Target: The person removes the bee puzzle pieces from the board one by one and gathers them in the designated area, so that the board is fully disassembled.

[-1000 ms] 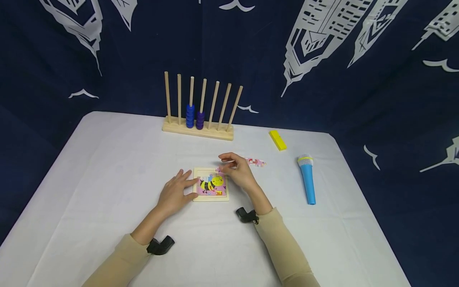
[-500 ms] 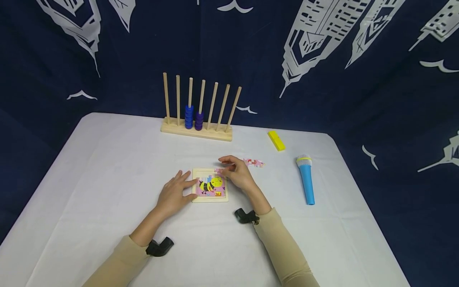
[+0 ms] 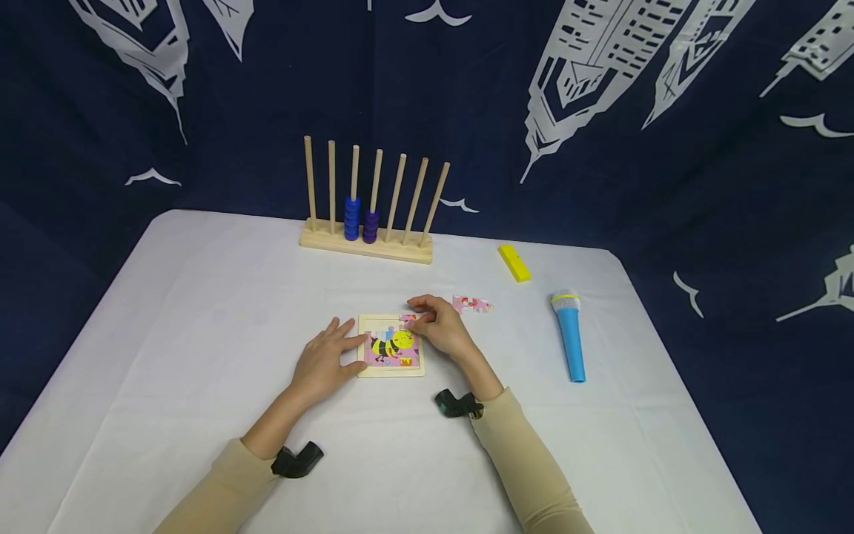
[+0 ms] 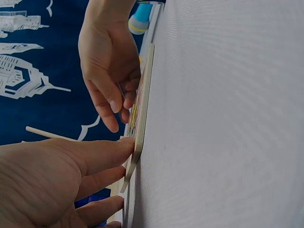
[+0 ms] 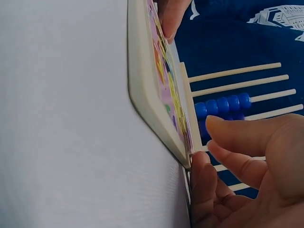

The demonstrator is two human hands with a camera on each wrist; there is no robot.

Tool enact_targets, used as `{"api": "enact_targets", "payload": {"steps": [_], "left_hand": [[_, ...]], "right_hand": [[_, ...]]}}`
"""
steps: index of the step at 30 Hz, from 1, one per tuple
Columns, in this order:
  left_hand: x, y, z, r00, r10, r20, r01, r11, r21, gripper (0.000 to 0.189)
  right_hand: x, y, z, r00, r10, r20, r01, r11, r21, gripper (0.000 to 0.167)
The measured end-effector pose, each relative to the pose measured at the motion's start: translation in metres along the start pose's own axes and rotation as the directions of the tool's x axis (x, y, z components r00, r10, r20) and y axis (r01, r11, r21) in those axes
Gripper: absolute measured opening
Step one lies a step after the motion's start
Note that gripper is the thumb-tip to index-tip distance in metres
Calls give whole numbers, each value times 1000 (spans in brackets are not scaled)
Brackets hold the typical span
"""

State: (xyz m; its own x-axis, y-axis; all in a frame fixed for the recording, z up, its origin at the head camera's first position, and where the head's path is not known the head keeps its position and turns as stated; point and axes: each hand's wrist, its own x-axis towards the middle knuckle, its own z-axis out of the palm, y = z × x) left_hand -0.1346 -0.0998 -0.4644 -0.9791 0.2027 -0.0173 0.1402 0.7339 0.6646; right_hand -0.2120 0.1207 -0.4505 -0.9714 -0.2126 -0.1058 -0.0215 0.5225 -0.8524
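Note:
A square wooden jigsaw puzzle with a bee picture lies flat on the table. My left hand rests at its left side, fingers extended, thumb and forefinger touching the frame's edge. A pink puzzle piece sits at the puzzle's upper right corner. Over that corner is my right hand, its fingers loosely bent. In the right wrist view, a gap with nothing in it shows between the thumb and forefinger, while other fingertips touch near the frame's corner. Loose pink puzzle pieces lie beyond the right hand.
A wooden peg rack with blue and purple beads stands at the back of the white table. To the right lie a yellow block and a blue toy microphone. A dark patterned cloth hangs behind.
My right hand has shifted slightly down, and the pink piece at the puzzle's upper right corner shows more fully beside its fingertips. The left hand keeps its place at the frame.

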Motion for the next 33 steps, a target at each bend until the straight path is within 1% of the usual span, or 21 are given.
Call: {"api": "enact_targets", "payload": {"steps": [8, 14, 21, 33], "left_hand": [[0, 0, 0, 1000, -12, 5, 12, 1000, -7, 51], [0, 1, -1, 1000, -16, 9, 16, 1000, -4, 51], [-1, 1, -1, 1000, -8, 2, 8, 1000, -4, 51], [0, 0, -1, 1000, -1, 1, 1, 1000, -5, 50]], "right_hand": [[0, 5, 1, 1000, -11, 0, 11, 998, -65, 33], [0, 7, 2, 999, -35, 0, 34, 994, -103, 29], [1, 8, 2, 999, -52, -3, 52, 992, -118, 24], [1, 6, 3, 996, -91, -11, 89, 985, -147, 21]]}}
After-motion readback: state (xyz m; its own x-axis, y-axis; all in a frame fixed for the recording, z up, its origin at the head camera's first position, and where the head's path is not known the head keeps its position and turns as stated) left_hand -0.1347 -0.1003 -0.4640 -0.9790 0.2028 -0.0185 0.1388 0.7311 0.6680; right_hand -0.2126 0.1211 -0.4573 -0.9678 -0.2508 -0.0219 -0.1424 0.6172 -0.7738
